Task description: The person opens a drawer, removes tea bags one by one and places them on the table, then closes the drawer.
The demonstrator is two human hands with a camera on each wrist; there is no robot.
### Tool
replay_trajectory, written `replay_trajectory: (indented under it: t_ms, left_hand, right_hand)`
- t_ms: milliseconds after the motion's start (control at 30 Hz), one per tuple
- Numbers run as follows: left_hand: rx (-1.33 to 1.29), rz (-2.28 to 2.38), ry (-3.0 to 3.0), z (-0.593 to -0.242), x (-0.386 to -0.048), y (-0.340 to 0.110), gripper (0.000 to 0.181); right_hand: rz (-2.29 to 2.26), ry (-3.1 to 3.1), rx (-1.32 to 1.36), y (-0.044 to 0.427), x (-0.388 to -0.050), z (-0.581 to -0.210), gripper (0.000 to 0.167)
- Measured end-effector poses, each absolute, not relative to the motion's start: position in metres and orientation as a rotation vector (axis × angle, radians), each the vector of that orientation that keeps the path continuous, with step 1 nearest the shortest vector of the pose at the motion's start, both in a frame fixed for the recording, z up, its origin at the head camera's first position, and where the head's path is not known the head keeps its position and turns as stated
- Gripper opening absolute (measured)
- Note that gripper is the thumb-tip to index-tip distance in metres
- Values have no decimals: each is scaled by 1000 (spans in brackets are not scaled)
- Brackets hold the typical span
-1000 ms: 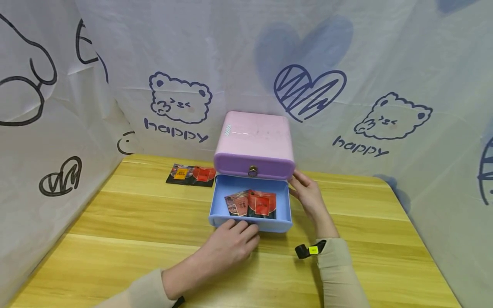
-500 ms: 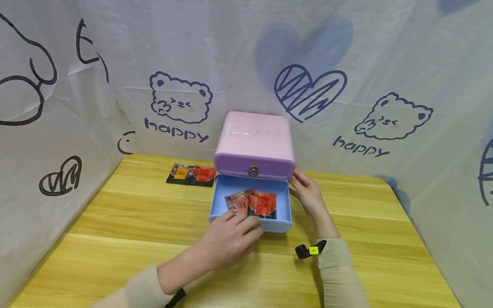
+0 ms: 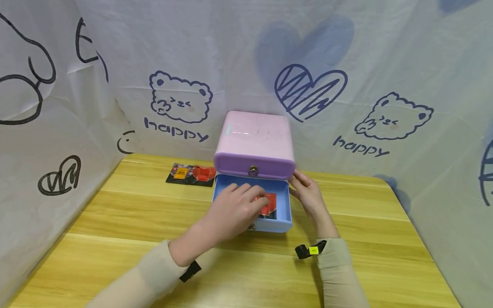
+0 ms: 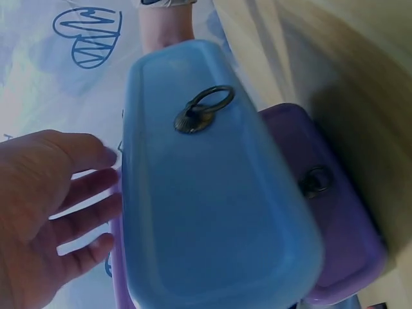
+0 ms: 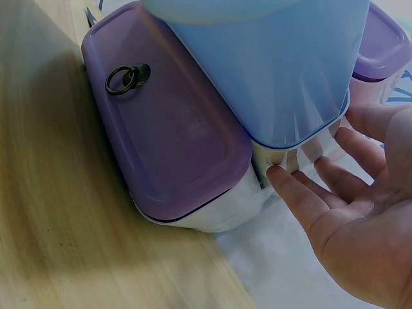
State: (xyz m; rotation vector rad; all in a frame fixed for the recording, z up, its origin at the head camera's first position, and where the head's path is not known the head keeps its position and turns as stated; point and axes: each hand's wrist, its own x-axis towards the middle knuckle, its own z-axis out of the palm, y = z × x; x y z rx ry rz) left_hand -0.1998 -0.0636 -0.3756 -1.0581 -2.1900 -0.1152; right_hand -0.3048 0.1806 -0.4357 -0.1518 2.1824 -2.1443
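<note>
A small drawer cabinet (image 3: 258, 132) has its blue middle drawer (image 3: 283, 199) pulled out. A red and black packet (image 3: 271, 208) shows inside it; the other packet is hidden under my left hand (image 3: 234, 211). That hand is over the drawer, its fingers loosely bent past the front panel, and the left wrist view shows no thing in its fingers that I can make out. In that view the drawer's front (image 4: 199, 212) carries a metal ring pull (image 4: 215, 96). My right hand (image 3: 308, 196) rests its spread fingers on the cabinet's right side, as the right wrist view (image 5: 367, 206) confirms.
Left of the cabinet, two more packets (image 3: 190, 182) lie on the wooden table (image 3: 127, 214). A purple drawer (image 5: 174, 122) sits closed below the blue one, another purple one (image 3: 235, 164) above. A printed white curtain (image 3: 239, 55) hangs behind.
My left hand has left the blue drawer's front edge and moved forward and up over the drawer, covering one packet. The right hand and the drawer have stayed put.
</note>
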Motion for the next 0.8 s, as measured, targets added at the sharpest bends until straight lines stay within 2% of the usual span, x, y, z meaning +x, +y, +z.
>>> replay_trajectory:
  t_ms: [133,433,800]
  left_hand:
    - [-1064,-49,-2277,-370,-208,-60,18]
    - [-1207,55,-2609,-361,-228,-59,38]
    - [-1288,4,-2834,-364,-247,-56,43]
  right_hand:
    - [-2149,2171,-155,181,-304,-436,52]
    - [-2147,2169,-155,181,-304,-435,53]
    - [-2184,2130,-168,181,-306,-436,50]
